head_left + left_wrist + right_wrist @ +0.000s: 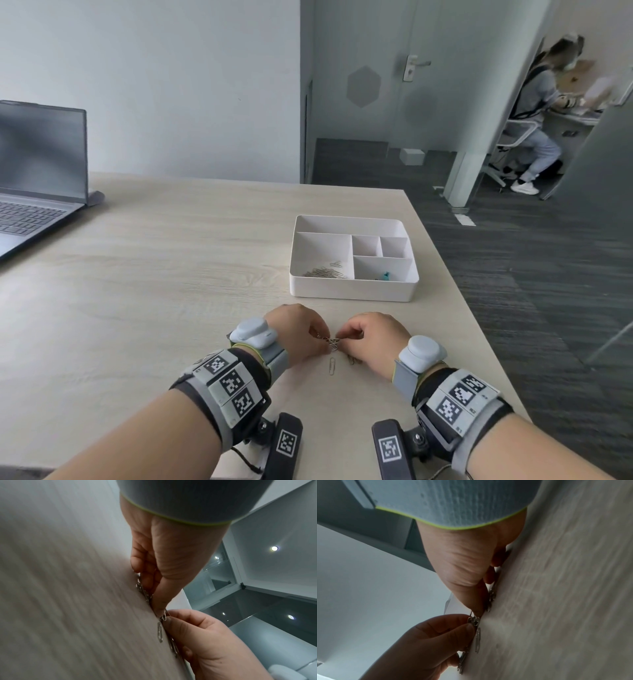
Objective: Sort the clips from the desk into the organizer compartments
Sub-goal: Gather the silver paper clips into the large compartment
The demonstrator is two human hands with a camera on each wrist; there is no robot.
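A small tangle of silver paper clips (pixel 333 341) lies on the desk between my two hands. My left hand (pixel 322 339) pinches its left side with thumb and fingers, and more clips (pixel 143 591) sit under its curled fingers. My right hand (pixel 343 340) pinches the right side of the tangle (pixel 473 620). One loose paper clip (pixel 332 366) lies flat just in front of the hands. A few more clips (pixel 173 647) lie under my right palm. The white organizer (pixel 352 294) stands beyond the hands. Its large left compartment holds several paper clips (pixel 325 273), and a teal binder clip (pixel 386 275) lies in the near right one.
An open laptop (pixel 37 178) stands at the far left of the wooden desk (pixel 171 274). The desk's right edge runs close past the organizer and my right wrist. A seated person (pixel 534 113) is in the background beyond a glass partition.
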